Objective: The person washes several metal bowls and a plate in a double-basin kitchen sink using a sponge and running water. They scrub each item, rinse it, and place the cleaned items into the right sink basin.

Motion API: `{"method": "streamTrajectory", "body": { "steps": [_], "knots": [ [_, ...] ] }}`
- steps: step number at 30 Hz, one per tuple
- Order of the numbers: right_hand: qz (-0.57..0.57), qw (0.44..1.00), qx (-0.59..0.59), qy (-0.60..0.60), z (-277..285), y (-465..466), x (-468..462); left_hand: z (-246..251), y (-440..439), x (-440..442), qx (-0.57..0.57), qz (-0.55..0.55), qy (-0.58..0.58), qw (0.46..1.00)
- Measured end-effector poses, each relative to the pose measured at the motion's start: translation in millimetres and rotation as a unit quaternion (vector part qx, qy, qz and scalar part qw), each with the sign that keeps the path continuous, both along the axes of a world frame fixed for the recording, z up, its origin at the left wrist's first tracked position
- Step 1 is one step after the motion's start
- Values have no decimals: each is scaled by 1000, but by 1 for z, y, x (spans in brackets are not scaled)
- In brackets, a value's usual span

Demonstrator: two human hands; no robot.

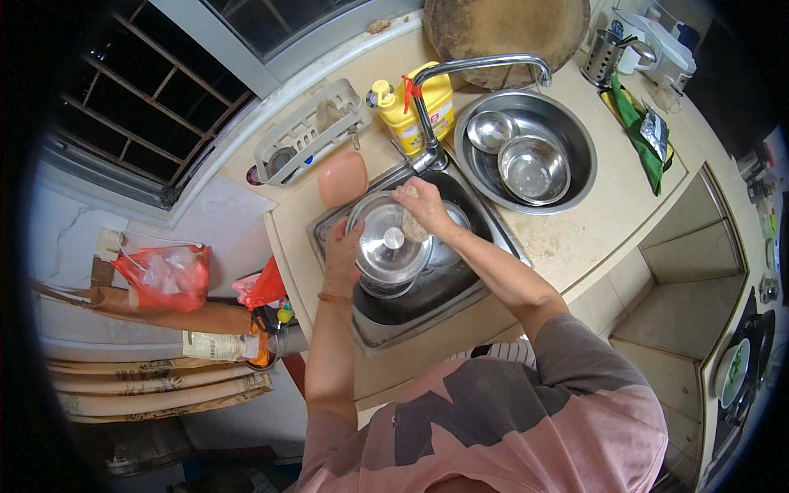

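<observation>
Over the sink (400, 308) my left hand (344, 249) grips the left rim of a round metal pot lid (377, 243) with a knob at its centre. My right hand (425, 209) holds a pale scrubbing pad, likely a loofah piece (414, 227), against the lid's right side. Beneath the lid, part of a metal pot (387, 288) shows in the sink. Another shiny round metal piece (449, 237) lies in the basin to its right, partly hidden by the lid and my right hand.
A chrome faucet (425, 117) rises behind the sink, its spout over a large steel basin (588, 154) holding metal bowls (534, 169). Behind stand yellow detergent bottles (407, 123). A pink dish (343, 179) and grey rack (311, 132) are at the back left. A round wooden board (505, 37) leans behind.
</observation>
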State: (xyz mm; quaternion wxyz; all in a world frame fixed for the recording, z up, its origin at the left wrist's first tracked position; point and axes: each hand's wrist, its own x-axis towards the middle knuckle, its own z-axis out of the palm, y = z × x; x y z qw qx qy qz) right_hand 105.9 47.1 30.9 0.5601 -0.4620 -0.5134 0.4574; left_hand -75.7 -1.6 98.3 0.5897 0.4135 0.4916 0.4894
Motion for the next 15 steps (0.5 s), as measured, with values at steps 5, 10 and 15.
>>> {"method": "streamTrajectory", "body": {
  "steps": [5,10,15],
  "knots": [
    [-167,920,-214,282,-39,-27,-41,-20,-21,47,99,285,-98,948],
    [-230,864,-284,346,-41,-60,-63,-37,-43,74,136,348,17,928],
    [-59,978,-111,163,-32,-31,3,-21,-33,21,-21,158,-122,980]
  ]
}}
